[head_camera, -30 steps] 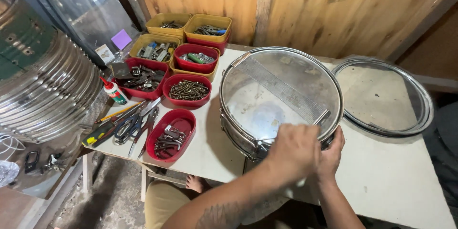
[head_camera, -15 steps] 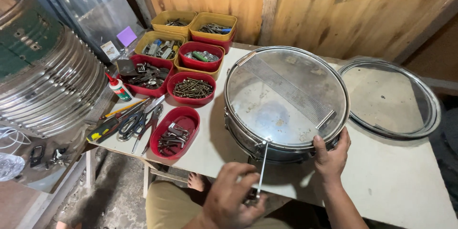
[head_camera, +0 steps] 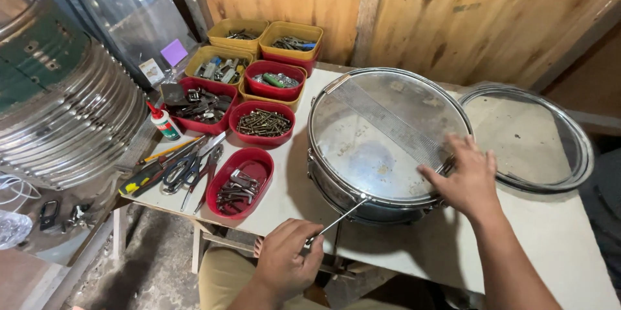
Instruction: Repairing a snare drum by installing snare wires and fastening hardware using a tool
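Observation:
A chrome snare drum (head_camera: 381,135) lies on the white table (head_camera: 537,239) with its clear head and a strip of snare wires facing up. My left hand (head_camera: 284,261) is at the table's near edge, closed around the lower end of a thin metal rod (head_camera: 339,218) that slants up to the drum's near rim. My right hand (head_camera: 462,177) rests flat on the right side of the drumhead, fingers spread, holding nothing.
A loose drum hoop with a clear head (head_camera: 530,138) lies right of the drum. Red and yellow bins of screws and hardware (head_camera: 262,119) stand at the left, with pliers and scissors (head_camera: 184,168) and a small glue bottle (head_camera: 165,122). A stack of chrome hoops (head_camera: 65,129) stands off the table's left.
My left hand came off the drum's near rim and moved down to the table edge with the rod in it. My right hand slid from the drum's side onto the head.

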